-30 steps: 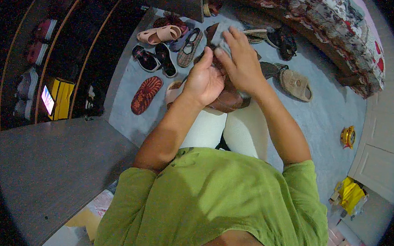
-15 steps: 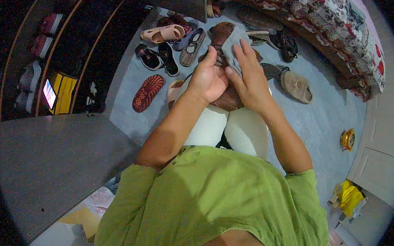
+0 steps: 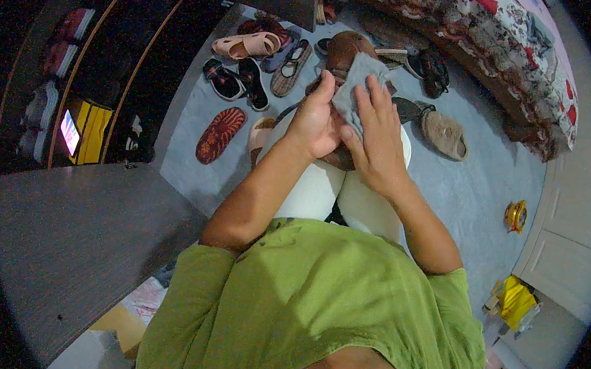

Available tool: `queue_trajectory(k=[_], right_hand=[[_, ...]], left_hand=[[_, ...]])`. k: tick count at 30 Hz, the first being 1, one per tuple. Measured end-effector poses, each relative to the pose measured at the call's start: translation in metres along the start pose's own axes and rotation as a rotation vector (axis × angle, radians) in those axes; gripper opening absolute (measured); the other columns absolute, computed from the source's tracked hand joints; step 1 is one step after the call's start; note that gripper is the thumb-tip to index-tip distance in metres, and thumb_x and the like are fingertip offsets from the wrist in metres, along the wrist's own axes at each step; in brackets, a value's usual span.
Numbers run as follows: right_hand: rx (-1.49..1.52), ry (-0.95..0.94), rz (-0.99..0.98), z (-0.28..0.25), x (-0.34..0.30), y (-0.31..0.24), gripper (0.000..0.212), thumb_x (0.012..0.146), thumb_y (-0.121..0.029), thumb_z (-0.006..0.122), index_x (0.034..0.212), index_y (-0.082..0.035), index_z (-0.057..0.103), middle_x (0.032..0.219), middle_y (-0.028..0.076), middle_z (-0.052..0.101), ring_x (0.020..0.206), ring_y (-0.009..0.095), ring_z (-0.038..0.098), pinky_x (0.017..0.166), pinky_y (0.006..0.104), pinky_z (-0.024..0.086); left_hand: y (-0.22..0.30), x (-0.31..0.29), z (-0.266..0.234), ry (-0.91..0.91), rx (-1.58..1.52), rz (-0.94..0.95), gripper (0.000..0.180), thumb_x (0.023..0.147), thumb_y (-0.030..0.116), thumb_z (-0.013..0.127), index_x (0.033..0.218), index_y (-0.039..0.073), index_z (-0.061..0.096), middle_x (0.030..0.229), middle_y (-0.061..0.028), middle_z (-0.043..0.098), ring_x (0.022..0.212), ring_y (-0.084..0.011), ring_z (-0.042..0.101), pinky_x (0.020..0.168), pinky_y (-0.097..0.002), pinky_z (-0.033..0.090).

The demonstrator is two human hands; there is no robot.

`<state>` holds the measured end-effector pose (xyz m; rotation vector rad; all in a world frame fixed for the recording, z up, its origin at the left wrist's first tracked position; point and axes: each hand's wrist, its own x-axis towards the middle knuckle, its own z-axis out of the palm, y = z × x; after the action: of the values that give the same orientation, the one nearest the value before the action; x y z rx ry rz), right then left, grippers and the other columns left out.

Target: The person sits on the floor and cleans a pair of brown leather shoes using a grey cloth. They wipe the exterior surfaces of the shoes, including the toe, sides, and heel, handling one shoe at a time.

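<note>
A brown leather shoe rests over my lap with its toe pointing away from me. My left hand grips its left side, thumb up and the other fingers hidden underneath. On the shoe's upper lies a grey cloth. My right hand presses the cloth against the shoe, its fingers stretched along the cloth's right side. The shoe's middle is covered by the cloth and my hands.
Around my knees on the floor lie pink sandals, black shoes, a red patterned insole and a fuzzy beige slipper. An open cabinet door is at left, beside shelves with a lit phone. A bed stands far right.
My right hand and the cloth have shifted slightly nearer to me along the shoe, showing more of its brown toe. My left hand keeps its hold. The whole view has shifted a little.
</note>
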<state>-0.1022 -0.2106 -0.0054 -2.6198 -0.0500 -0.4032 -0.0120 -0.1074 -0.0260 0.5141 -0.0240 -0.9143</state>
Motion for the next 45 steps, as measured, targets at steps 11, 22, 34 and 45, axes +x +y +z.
queue_trajectory(k=[11, 22, 34, 45], right_hand=[[0.211, 0.097, 0.097, 0.023, 0.085, 0.047, 0.051, 0.093, -0.034, 0.046, 0.130, 0.000, 0.042, 0.140, 0.023, 0.035, 0.130, 0.036, 0.033, 0.107, 0.0372, 0.026], [0.096, 0.182, -0.050, 0.012, 0.034, 0.022, 0.055, 0.088, -0.029, 0.053, 0.131, 0.002, 0.040, 0.140, 0.028, 0.030, 0.129, 0.043, 0.030, 0.105, 0.0460, 0.027], [0.046, 0.088, -0.030, 0.002, 0.015, 0.006, 0.056, 0.087, -0.030, 0.052, 0.133, -0.003, 0.037, 0.145, 0.021, 0.025, 0.132, 0.043, 0.024, 0.105, 0.0548, 0.021], [-0.191, -0.170, -0.102, 0.004, 0.136, 0.029, 0.048, 0.090, -0.045, 0.047, 0.106, -0.002, 0.061, 0.115, 0.018, 0.057, 0.108, 0.035, 0.052, 0.090, 0.0438, 0.042]], left_hand=[[-0.004, 0.003, -0.002, 0.019, -0.096, 0.077, 0.046, 0.095, 0.046, 0.039, 0.127, 0.013, 0.045, 0.126, -0.0039, 0.050, 0.117, -0.0198, 0.046, 0.102, -0.0376, 0.034], [-0.010, -0.001, -0.011, 0.052, -0.117, 0.099, 0.043, 0.094, 0.044, 0.043, 0.125, 0.013, 0.046, 0.125, -0.0047, 0.052, 0.115, -0.0206, 0.048, 0.099, -0.0368, 0.037], [-0.008, -0.005, -0.003, 0.044, 0.028, 0.099, 0.054, 0.093, 0.051, 0.037, 0.128, 0.011, 0.044, 0.127, -0.0072, 0.051, 0.117, -0.0245, 0.049, 0.100, -0.0406, 0.039], [-0.012, 0.002, -0.014, -0.088, -0.199, 0.090, 0.039, 0.095, 0.037, 0.045, 0.125, 0.012, 0.044, 0.118, -0.0061, 0.053, 0.110, -0.0207, 0.051, 0.096, -0.0384, 0.041]])
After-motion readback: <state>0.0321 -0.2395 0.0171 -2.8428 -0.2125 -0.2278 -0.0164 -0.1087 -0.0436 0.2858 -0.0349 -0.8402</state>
